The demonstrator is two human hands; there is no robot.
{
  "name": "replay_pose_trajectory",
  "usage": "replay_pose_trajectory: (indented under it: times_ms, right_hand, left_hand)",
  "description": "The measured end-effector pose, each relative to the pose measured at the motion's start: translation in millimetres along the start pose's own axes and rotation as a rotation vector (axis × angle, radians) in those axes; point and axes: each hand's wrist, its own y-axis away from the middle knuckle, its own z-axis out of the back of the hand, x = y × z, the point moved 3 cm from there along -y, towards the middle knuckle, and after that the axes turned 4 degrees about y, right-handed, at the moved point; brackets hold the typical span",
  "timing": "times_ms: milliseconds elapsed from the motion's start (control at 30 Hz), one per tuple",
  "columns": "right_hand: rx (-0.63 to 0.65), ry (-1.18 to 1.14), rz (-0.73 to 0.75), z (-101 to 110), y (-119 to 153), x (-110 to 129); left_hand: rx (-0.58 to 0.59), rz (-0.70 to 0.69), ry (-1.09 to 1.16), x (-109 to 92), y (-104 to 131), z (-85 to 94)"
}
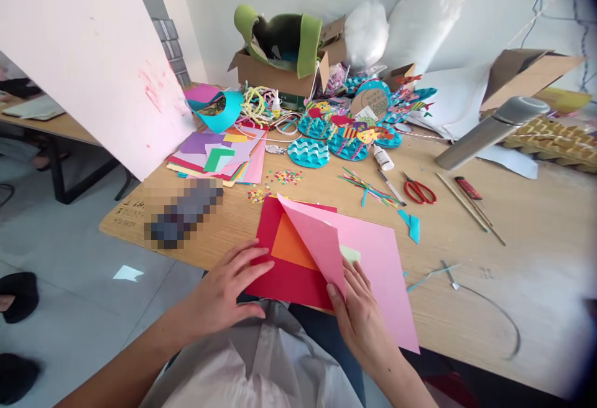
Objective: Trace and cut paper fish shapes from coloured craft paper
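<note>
My right hand point(361, 311) grips the lifted left edge of a pink sheet point(382, 271), thumb on one side and fingers on the other. The sheet's raised part folds over toward the right. Beneath it lies a red sheet point(298, 287) with a smaller orange piece point(291, 243) on top. A pale green piece point(351, 254) shows beside my right fingers. My left hand point(233, 287) is spread at the red sheet's left edge, its fingertips over the red paper, holding nothing.
Stacked coloured paper point(217, 153) lies at the back left, near confetti point(286, 176). Red-handled scissors point(418, 190), thin strips point(368, 185), a pen point(392, 187), sticks point(471, 209) and a steel flask point(489, 134) stand or lie to the right. Blue wavy crafts point(308, 153) sit behind.
</note>
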Motion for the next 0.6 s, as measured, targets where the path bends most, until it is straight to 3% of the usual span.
replay_pose_trajectory:
  times_ms: [100,300,433,600]
  right_hand:
    - [-0.003,-0.033,-0.011,1.3,0.4,-1.0]
    - [0.002,-0.035,-0.016,0.7,1.9,-2.0]
    - [0.034,-0.015,-0.012,-1.3,1.1,-1.3]
    - [0.035,0.006,-0.009,-2.6,1.0,-0.4]
  left_hand:
    - [0.093,-0.114,-0.163,3.6,-0.2,-4.1]
    - [-0.038,-0.187,-0.051,0.4,-13.2,8.2]
    - [-0.105,-0.178,0.023,-8.3,-42.5,18.7]
    - [-0.069,-0.188,0.092,-17.8,-80.9,22.1]
